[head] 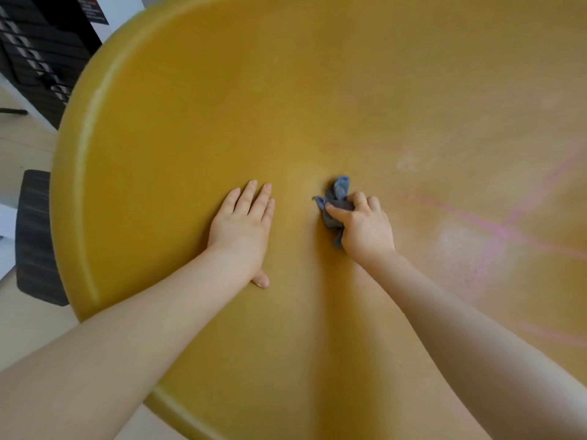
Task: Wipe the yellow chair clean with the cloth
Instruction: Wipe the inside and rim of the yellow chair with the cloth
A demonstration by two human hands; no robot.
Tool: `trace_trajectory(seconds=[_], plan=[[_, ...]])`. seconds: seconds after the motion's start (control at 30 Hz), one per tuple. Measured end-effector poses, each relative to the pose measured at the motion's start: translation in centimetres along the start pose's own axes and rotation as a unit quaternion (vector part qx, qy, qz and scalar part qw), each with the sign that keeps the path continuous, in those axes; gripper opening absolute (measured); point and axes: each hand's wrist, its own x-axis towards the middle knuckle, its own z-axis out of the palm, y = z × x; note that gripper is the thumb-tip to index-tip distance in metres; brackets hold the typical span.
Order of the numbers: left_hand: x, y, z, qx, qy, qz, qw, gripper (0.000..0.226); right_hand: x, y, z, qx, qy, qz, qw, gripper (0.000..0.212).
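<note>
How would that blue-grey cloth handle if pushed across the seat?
Likely floppy: the cloth bunches in the right hand with loose ends sticking out. Probably light, and it should slide readily on the smooth yellow chair.

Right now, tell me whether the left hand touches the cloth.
Apart. The head view shows bare yellow chair between the flat left hand and the cloth bunched in the right hand.

Both bare arms reach forward, left hand flat, palm down, right hand fisted.

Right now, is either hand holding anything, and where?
Right hand grips the bunched cloth around its middle; left hand lies flat, holding nothing.
</note>
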Motion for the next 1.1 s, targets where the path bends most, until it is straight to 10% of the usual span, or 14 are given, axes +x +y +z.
trace_trajectory(seconds=[0.2, 0.63, 1.1], plan=[[0.0, 0.1, -0.1, -0.004, -0.003, -0.002, 1.000, 0.133, -4.2, -0.4, 1.2, 0.019, -0.030, -0.084, 0.996, 0.053], [0.5, 0.2, 0.3, -0.002, 0.002, -0.002, 1.000, 0.133, 6.7, 0.0, -2.1, -0.026, 0.117, 0.037, 0.992, 0.054], [-1.4, -0.7, -1.0, -0.026, 0.002, 0.032, 0.999, 0.126, -12.7, -4.7, 0.5, 0.174, -0.184, -0.146, 0.956, 0.058]])
